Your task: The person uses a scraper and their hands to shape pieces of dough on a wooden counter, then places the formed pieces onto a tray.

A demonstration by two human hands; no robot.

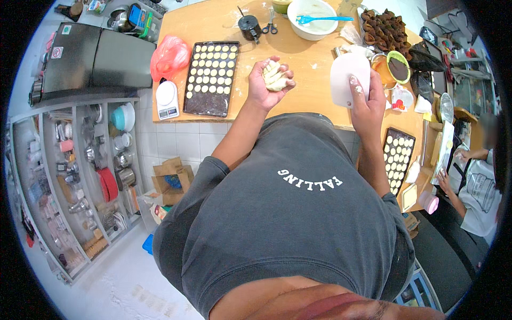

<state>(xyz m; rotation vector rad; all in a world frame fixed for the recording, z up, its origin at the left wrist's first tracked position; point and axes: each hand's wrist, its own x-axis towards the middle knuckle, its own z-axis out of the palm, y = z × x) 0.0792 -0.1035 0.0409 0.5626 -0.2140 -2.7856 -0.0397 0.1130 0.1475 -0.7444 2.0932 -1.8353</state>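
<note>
A lump of pale dough (pixel 274 76) rests in my left hand (pixel 259 90), palm up, with the fingers curled around it. In my right hand (pixel 368 101) is a flat white dough scraper (pixel 345 74), held upright with the thumb pressed on its face. Both hands are above the wooden table (pixel 298 101), apart from each other. Left of my left hand lies a dark baking tray (pixel 205 104) with rows of small round pale dough pieces; its near end is bare. A digital kitchen scale (pixel 167 97) stands beside that tray.
At the back are a white bowl (pixel 306 33) with a blue spatula (pixel 322 19), scissors (pixel 270 25) and a black canister (pixel 249 28). A pink plastic bag (pixel 169 57) lies left. Right are brown baked pieces (pixel 385 31), a green-rimmed bowl (pixel 398 66), another filled tray (pixel 401 132) and a person (pixel 477 186).
</note>
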